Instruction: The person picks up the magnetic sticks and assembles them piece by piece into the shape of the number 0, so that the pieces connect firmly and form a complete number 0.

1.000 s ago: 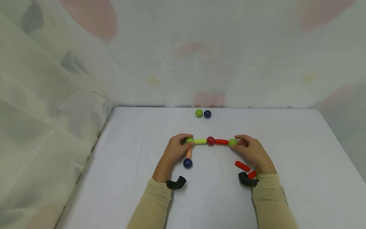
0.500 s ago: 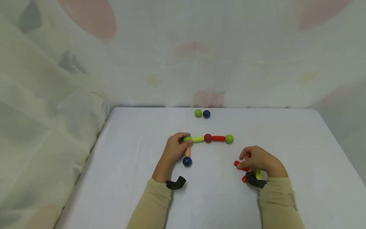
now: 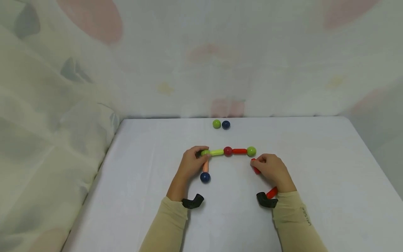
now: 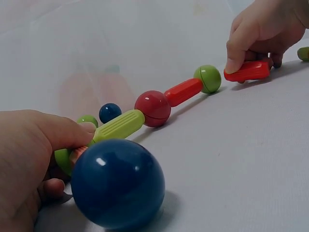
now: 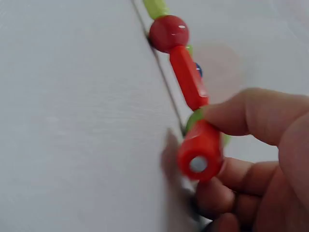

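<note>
With thumb and fingers, my left hand (image 3: 190, 163) grips the green ball (image 4: 62, 160) at the left corner of a magnetic ball-and-rod chain. From that ball an orange rod (image 3: 205, 166) leads toward me to a dark blue ball (image 3: 205, 177). To the right run a yellow-green rod (image 3: 217, 152), a red ball (image 3: 228, 151), a red rod (image 3: 240, 151) and another green ball (image 3: 251, 151). My right hand (image 3: 274, 170) pinches a second red magnetic rod (image 5: 200, 150) just nearer than that end ball. The rod's round metal tip faces the right wrist camera.
A loose green ball (image 3: 216, 124) and a dark blue ball (image 3: 226, 125) lie near the far edge of the white table (image 3: 315, 157). Another red rod (image 3: 272, 192) lies by my right wrist, partly covered by the black wrist mount (image 3: 266, 200). Patterned cloth (image 3: 201, 84) hangs behind.
My right hand let go of the chain's right green ball, reached down to a loose red rod, and has brought it up toward that ball. The left hand keeps its grip.
</note>
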Motion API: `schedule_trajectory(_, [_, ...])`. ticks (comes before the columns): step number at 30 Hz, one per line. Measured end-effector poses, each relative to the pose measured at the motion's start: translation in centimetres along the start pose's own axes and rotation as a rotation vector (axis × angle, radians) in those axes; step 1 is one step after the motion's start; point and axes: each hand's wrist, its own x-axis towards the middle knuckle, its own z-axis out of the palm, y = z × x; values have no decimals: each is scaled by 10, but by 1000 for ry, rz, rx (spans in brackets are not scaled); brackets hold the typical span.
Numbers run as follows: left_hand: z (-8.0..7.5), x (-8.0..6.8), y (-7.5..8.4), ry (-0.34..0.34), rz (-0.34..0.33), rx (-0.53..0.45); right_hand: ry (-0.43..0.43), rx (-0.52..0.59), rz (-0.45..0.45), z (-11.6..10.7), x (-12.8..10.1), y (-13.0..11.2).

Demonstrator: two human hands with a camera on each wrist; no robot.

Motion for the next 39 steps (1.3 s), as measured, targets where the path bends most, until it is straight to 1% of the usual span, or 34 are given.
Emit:
schedule_trajectory(3, [0, -2, -1, -6, -8, 2, 32, 17, 27, 5, 2, 0])
schedule_trajectory(9, [1, -2, 0, -3, 12, -1, 93, 12, 26, 5, 2, -1])
schedule_trajectory(15, [3, 0, 0, -15, 29, -1, 98, -13, 38, 3, 0, -2])
schedule_trajectory(19, [1, 0, -1, -9, 14, -2, 70, -26, 24, 4, 0, -3])
schedule_trajectory(24, [-3, -4, -3, 9, -13, 10, 6, -33, 1, 7, 1, -4])
schedule_trajectory(27, [-2, -2, -3, 18, -9, 25, -23, -22, -4, 5, 2, -3])
schedule_trajectory(30, [-3, 0, -5, 34, 2, 28, -31, -18, -22, 2, 4, -4])
schedule_trajectory(34, [-2, 0, -6, 20, -12, 13, -36, -10, -29, 1, 5, -2])
schedule_trajectory(37, [-1, -1, -7, 7, -30, 5, -57, -10, -25, 0, 4, 0])
schedule_trajectory(39, [-1, -1, -8, 9, -23, 5, -64, -12, -29, -1, 4, 1])
